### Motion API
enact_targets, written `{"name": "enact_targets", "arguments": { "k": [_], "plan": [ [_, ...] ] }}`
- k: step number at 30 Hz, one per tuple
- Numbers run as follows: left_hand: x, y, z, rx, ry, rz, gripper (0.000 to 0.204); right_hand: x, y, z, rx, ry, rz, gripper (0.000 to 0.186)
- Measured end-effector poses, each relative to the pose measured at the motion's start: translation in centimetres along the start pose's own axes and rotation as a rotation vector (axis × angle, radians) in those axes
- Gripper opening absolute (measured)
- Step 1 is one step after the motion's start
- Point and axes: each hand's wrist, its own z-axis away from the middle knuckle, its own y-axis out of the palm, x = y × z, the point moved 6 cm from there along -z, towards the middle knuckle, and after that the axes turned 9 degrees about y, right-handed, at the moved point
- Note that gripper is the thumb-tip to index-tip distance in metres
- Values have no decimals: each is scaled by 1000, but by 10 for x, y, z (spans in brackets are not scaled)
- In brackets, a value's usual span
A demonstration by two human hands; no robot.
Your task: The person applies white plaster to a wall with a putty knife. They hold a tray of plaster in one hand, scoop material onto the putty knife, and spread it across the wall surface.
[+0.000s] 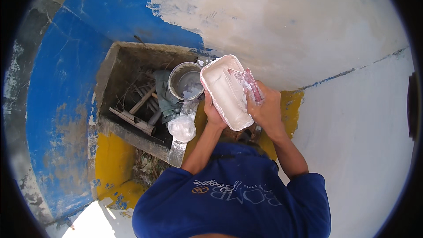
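Note:
My left hand (213, 111) is closed on the left side of a pale rectangular tub (224, 105) of creamy white paste, tilted in front of me. My right hand (264, 103) grips a reddish, paste-smeared scraper (246, 81), held over the tub's right side against the paste. Just left of the tub, a round bucket (173, 79) with greyish liquid stands at the concrete box's right side. Below it lies a crumpled white plastic bag (181, 128) on the whitened ledge.
A concrete box (107, 70) holds pipes (142, 123), sticks and a grey-green cloth (165, 99). Around it are a blue-painted wall (61, 105), yellow lower sections (114, 158), a patchy white surface (282, 22) above and a white wall (352, 128) on the right.

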Motion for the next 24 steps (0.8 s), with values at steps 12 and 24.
{"name": "enact_targets", "arguments": {
  "k": [12, 24],
  "plan": [
    [7, -33, 10, -177, 75, -137, 67, -8, 26, 10, 154, -31, 64, 24],
    [11, -29, 4, -200, 87, -57, 66, -17, 22, 7, 179, 106, -135, 19]
  ]
}}
